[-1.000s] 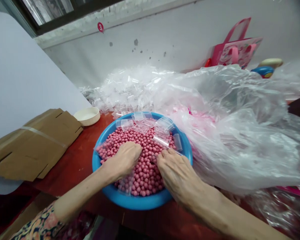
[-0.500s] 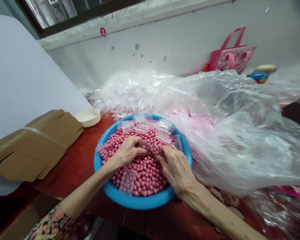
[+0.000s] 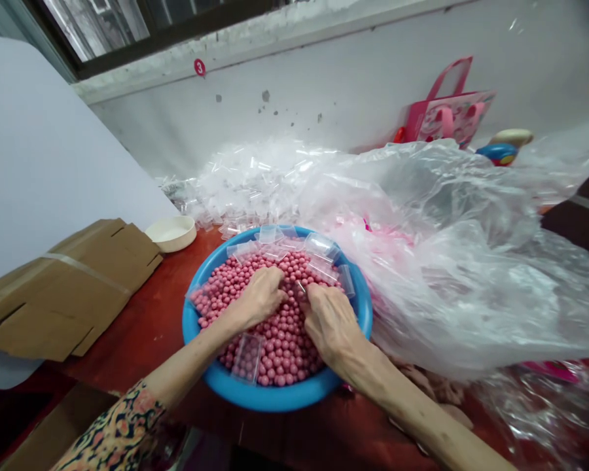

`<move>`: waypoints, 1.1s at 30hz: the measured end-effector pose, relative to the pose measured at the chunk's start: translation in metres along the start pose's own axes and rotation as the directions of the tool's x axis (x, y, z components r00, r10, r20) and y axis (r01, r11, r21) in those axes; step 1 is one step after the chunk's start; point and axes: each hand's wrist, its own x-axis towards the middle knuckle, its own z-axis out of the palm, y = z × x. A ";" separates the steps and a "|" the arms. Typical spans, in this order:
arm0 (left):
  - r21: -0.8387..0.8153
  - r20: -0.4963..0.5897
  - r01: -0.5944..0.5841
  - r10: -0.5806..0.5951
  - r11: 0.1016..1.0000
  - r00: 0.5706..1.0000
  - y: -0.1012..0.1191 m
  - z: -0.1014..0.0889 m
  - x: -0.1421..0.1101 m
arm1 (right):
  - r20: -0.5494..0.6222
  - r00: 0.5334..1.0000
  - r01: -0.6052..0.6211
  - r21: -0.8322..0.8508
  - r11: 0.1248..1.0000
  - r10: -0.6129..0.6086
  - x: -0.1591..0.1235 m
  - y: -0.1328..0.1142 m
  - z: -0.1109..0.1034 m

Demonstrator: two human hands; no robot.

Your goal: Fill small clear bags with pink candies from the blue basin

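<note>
A blue basin (image 3: 275, 397) is filled with round pink beads (image 3: 279, 356). My left hand (image 3: 262, 296) reaches in over the middle of the beads, its fingers curled down and closed; whatever they hold is hidden. Facing it on the right, my right hand (image 3: 331, 320) is closed on a small clear plastic box (image 3: 300, 288), of which only an edge shows. Another clear box (image 3: 248, 358) lies on the beads near the front rim. Several more clear boxes (image 3: 321, 247) rest along the basin's back and right side.
Behind the basin is a heap of clear plastic boxes (image 3: 255, 176). Crumpled clear plastic bags (image 3: 471, 281) spread to the right. On the left are a white round dish (image 3: 171, 233) and flattened cardboard (image 3: 73, 281) on the red table (image 3: 142, 327). A pink bag (image 3: 446, 118) stands by the wall.
My left hand's fingers have curled down towards the beads, where they were stretched towards my right hand before. My right hand has stayed nearly in place; the view has shifted slightly.
</note>
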 end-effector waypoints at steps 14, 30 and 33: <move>-0.689 -0.015 0.120 -0.180 0.715 0.984 0.010 -0.010 -0.024 | 0.125 0.930 -0.361 0.500 0.787 0.347 0.014 -0.008 -0.034; -0.294 -0.199 0.072 -0.134 0.953 0.971 -0.006 -0.019 -0.046 | 0.254 0.937 -0.328 0.414 0.849 0.238 0.005 -0.005 -0.034; -0.205 -0.184 0.084 -0.122 0.975 0.975 -0.016 -0.015 -0.045 | 0.229 0.973 -0.058 0.151 0.987 0.022 -0.004 0.004 -0.033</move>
